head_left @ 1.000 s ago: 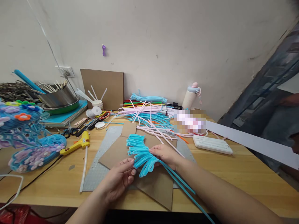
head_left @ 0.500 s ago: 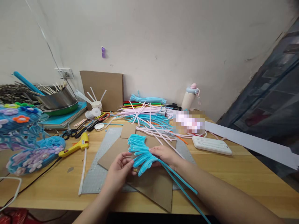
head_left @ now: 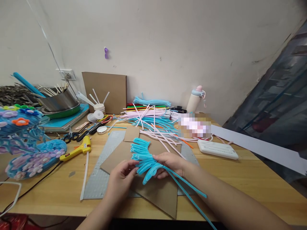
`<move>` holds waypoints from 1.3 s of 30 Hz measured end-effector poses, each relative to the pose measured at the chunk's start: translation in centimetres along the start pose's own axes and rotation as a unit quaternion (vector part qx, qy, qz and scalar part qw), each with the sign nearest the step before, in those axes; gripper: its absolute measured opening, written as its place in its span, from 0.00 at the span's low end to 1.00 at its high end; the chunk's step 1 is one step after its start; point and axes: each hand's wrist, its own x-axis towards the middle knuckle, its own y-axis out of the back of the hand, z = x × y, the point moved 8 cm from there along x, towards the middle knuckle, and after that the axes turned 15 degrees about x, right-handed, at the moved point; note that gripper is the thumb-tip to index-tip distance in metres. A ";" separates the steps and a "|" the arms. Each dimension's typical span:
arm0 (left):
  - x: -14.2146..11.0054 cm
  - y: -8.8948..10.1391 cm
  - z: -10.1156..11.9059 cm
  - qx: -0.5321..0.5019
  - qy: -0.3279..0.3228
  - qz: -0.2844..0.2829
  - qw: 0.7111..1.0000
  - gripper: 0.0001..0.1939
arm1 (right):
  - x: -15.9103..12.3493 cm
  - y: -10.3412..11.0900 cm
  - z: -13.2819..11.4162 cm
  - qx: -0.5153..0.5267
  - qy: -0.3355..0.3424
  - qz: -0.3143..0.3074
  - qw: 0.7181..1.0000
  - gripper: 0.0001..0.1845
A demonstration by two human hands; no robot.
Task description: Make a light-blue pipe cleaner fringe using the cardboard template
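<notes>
A looped blue pipe-cleaner piece point(head_left: 144, 156) lies over a brown cardboard sheet point(head_left: 158, 191) on the wooden table. My left hand point(head_left: 122, 179) pinches the loops at their left side, fingers curled. My right hand point(head_left: 171, 164) grips the loops from the right, thumb on top. Two long blue pipe-cleaner tails point(head_left: 189, 195) run from my right hand toward the table's front edge.
A heap of pink and blue pipe cleaners point(head_left: 153, 119) lies behind. A yellow glue gun point(head_left: 76, 149), scissors point(head_left: 69, 136), a metal pot point(head_left: 57, 100) and blue flower crafts point(head_left: 33, 158) sit left. A white power strip point(head_left: 217, 149) and a bottle point(head_left: 196, 99) stand right.
My left hand has moved up from below the loops to pinch their left side. My right hand has shifted slightly along the loops, still holding them.
</notes>
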 end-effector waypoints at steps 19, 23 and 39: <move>-0.9 0.7 1.3 0.319 -0.141 0.083 0.934 0.09 | 0.7 0.2 0.3 0.005 0.018 0.008 1.000 0.13; -0.9 0.5 1.5 0.346 -0.156 0.081 0.922 0.10 | 0.8 0.2 0.4 0.003 0.020 0.009 1.000 0.12; -1.0 0.3 1.8 0.345 -0.154 0.046 0.925 0.10 | 0.7 0.1 0.2 0.006 0.030 0.016 0.999 0.11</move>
